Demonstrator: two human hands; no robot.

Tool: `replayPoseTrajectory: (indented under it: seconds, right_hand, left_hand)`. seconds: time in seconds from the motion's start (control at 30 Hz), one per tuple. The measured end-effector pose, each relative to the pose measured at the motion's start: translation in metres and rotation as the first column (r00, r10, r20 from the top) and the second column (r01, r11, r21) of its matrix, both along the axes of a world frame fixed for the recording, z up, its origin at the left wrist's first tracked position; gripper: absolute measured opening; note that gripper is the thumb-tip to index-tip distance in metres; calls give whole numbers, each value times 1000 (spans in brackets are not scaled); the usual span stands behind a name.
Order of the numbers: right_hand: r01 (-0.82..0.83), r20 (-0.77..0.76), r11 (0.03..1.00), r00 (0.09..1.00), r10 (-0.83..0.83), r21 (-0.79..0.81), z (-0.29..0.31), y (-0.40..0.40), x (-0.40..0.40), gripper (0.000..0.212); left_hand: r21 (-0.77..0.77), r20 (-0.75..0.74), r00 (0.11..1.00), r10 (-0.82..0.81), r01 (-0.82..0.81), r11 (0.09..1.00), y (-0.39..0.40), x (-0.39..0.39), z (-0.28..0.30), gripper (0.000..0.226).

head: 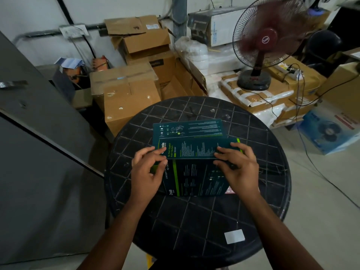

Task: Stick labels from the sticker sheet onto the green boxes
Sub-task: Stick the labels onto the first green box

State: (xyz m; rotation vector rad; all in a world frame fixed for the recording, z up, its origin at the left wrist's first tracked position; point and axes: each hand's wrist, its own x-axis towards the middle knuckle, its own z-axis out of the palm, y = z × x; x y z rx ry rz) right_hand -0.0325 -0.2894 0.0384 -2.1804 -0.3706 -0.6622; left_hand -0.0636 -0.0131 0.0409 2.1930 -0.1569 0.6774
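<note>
Green boxes sit on a round black table (194, 221). The near green box (194, 164) stands on its side, and the far green box (188, 128) lies flat just behind it. The left hand (148, 170) grips the near box's left end with curled fingers. The right hand (238, 168) grips its right end the same way. A pink bit of the sticker sheet (229, 190) peeks out under the right hand. A white label (234, 236) lies alone on the table, close to the person.
</note>
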Motion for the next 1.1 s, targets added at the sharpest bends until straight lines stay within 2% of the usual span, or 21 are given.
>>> replayPoseTrajectory:
  seconds: [0.1, 0.27, 0.43, 0.6, 0.7, 0.87, 1.1]
  right_hand:
    - [20, -21, 1000, 1000, -19, 25, 3, 5, 1, 18]
    - [58, 68, 985, 997, -47, -162, 10, 16, -4, 19]
    - [109, 90, 986, 991, -98, -130, 7, 23, -4, 14]
    - [30, 44, 998, 999, -27, -64, 12, 11, -1, 10]
    - [-11, 12, 1000, 1000, 11, 6, 12, -18, 0, 17]
    - [-33, 37, 999, 999, 32, 39, 13, -29, -1, 15]
    - [-65, -27, 994, 997, 68, 92, 12, -55, 1, 13]
  left_hand:
    - [162, 22, 999, -26, 22, 987, -13, -1, 1, 21]
    - [360, 74, 978, -196, 157, 920, -52, 11, 13, 25]
    - [307, 70, 980, -186, 157, 939, -67, 22, 21, 18]
    - [274, 28, 980, -199, 184, 944, -58, 27, 22, 13]
    - [244, 5, 982, -189, 182, 953, -59, 27, 23, 13]
    - [211, 41, 985, -169, 157, 965, -64, 21, 17, 14]
    - [166, 115, 975, -190, 170, 971, -63, 19, 18, 11]
